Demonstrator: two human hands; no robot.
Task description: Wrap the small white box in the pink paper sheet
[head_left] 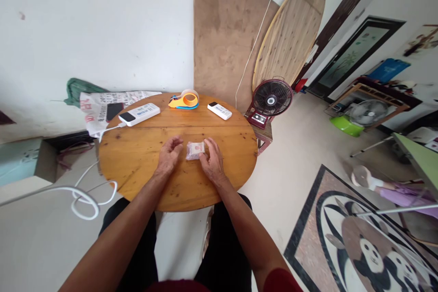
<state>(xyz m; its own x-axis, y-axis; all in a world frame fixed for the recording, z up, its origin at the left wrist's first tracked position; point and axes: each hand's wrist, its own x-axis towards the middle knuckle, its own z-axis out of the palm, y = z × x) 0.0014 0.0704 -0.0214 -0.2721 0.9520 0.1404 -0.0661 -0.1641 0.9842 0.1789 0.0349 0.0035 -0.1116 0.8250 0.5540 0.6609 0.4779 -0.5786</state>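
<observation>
A small clear-wrapped packet (195,150) with a pale label and a reddish mark lies on the round wooden table (137,146) between my hands. My left hand (169,155) is just left of it, fingers loosely bent and apart, holding nothing, with a gap to the packet. My right hand (212,159) rests at the packet's right side, thumb and fingers spread along its edge. Whether the fingertips touch the wrapping is hard to tell. Farther back stands an orange and blue tape dispenser (185,100) with a roll of clear tape.
White devices with dark ends, one with a cable (139,114) and one without (219,110), lie toward the table's back. A dark phone-like slab (114,112) sits on printed sacking (92,114) at left. A fan (272,98) stands right of the table.
</observation>
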